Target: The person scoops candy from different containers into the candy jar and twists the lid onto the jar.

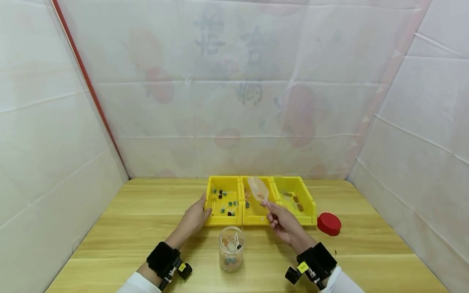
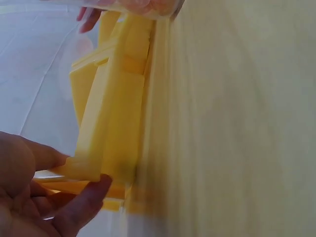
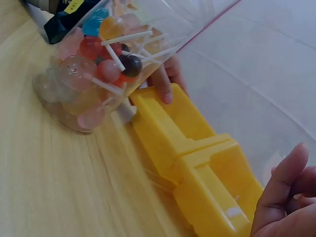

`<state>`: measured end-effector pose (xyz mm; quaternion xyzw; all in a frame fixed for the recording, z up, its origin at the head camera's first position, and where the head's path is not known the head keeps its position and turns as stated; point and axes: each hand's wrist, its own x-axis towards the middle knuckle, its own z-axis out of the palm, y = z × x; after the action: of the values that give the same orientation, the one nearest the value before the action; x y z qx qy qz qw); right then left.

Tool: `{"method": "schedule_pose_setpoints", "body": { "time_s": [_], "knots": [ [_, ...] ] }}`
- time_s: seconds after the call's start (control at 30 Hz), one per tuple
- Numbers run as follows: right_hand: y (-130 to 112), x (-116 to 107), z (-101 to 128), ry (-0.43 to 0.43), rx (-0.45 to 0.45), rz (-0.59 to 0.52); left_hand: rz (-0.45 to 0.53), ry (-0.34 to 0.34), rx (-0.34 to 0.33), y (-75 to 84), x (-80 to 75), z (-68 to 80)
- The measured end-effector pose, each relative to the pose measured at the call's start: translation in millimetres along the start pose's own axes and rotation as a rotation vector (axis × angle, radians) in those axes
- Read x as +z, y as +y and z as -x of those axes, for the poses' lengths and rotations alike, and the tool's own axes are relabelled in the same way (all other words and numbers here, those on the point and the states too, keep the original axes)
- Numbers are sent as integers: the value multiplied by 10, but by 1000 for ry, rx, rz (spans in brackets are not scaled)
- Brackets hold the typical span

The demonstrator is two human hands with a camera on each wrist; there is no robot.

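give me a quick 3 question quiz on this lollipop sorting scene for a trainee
1. True or false: the red lid is screwed onto the jar.
2. Which bin does the left hand touch? A) left yellow bin B) middle yellow bin C) right yellow bin
3. Fill in: the right hand holds a clear ____ over the middle yellow bin.

Key:
1. False; the red lid lies on the table, right of the bins, and the jar stands open.
2. A; it touches that bin's outer left side.
3. scoop.
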<state>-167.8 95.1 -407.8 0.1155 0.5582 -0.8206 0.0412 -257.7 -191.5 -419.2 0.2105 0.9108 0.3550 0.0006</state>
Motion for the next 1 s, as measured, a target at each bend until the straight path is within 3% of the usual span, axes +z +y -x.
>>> {"method": "schedule_pose_setpoints", "body": {
  "time_s": [0.17, 0.33, 0.53, 0.63, 0.77, 1.0],
  "knots": [
    [-39, -37, 100, -17, -42, 119, 19, -36, 2, -18, -60, 63],
    [-143, -19, 139, -63, -89, 262, -27, 12, 38, -25, -180, 157],
    [-315, -27, 175, -152, -120, 321, -35, 101, 150, 27, -287, 308],
    [-405, -64, 208, -230, -153, 355, 14, 98, 208, 49, -297, 387],
    [-517, -121, 260, -301, -194, 393, 135, 2, 283, 78, -304, 459],
    [-615, -176, 345, -396, -185, 397, 314, -350, 486, 90, -321, 544]
  ]
}}
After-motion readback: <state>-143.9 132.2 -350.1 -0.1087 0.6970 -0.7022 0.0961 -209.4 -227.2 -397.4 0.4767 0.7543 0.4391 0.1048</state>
